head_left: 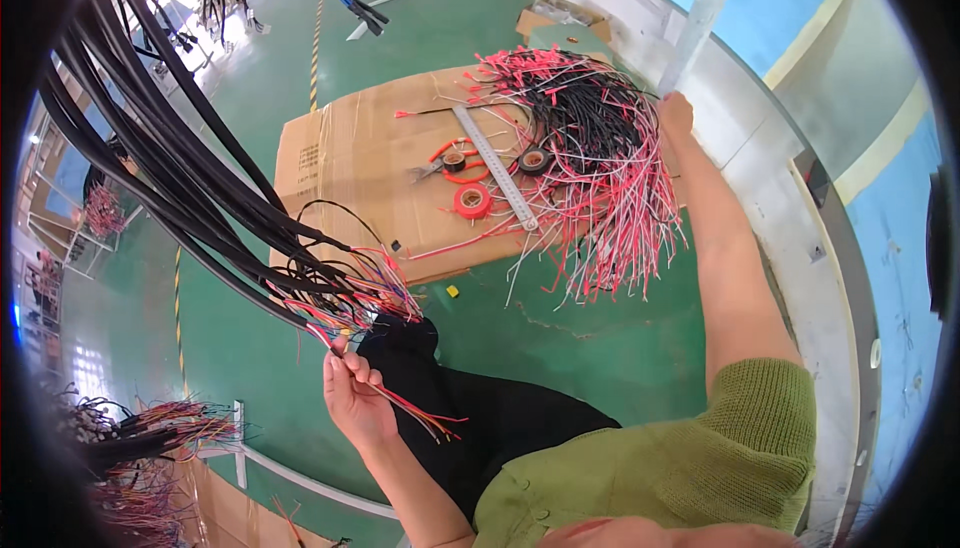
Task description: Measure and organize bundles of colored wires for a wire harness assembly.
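The stripped cable end [412,408], its red and yellow cores fanned out, lies just off the near left corner of the cardboard sheet [350,148], on the person's side; the left hand [362,403] has it pinched, thumb and curled fingers closed around it. Around that same corner hang the other black cables [165,138], which come in from beyond the sheet's left side and end in a tangle of coloured wires [375,283] over its edge.

The right hand [676,118] is at the sheet's far right, fingers folded in, beside a heap of red, white and black wires [600,138]; it is small and partly turned away there, so I cannot tell whether it grips anything. The heap covers the sheet's right part and spills over its near edge; on the sheet's middle lie a steel ruler [497,168], red-handled scissors [480,160], a red tape roll [472,201] and two black tape rolls [535,160]; a yellow scrap [453,291] is on the green floor [600,348] before the sheet; an open carton [565,20] stands beyond it.
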The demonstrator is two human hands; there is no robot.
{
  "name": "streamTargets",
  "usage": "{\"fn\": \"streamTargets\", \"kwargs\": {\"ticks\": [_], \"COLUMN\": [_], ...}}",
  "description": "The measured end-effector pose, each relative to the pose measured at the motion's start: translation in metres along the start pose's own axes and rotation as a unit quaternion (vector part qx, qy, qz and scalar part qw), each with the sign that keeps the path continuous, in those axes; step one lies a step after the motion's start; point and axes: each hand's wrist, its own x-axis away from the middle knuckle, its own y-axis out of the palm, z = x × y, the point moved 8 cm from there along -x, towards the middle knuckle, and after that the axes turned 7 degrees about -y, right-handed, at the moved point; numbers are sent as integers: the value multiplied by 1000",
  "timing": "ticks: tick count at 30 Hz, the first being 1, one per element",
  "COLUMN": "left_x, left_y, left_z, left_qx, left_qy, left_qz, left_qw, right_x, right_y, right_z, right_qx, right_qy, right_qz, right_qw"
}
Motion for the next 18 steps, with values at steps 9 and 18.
{"fn": "streamTargets", "kwargs": {"ticks": [9, 18], "left_x": [4, 43], "left_y": [2, -2], "left_z": [-29, -94], "left_qx": [-21, -61], "left_qy": [-44, -196], "left_qz": [-23, -73], "left_qw": [999, 976], "right_x": [43, 395], "right_y": [-153, -118], "right_z": [-217, -410], "right_qx": [-762, -706], "right_qy": [59, 117], "right_qz": [-115, -545], "right_qw": [635, 437]}}
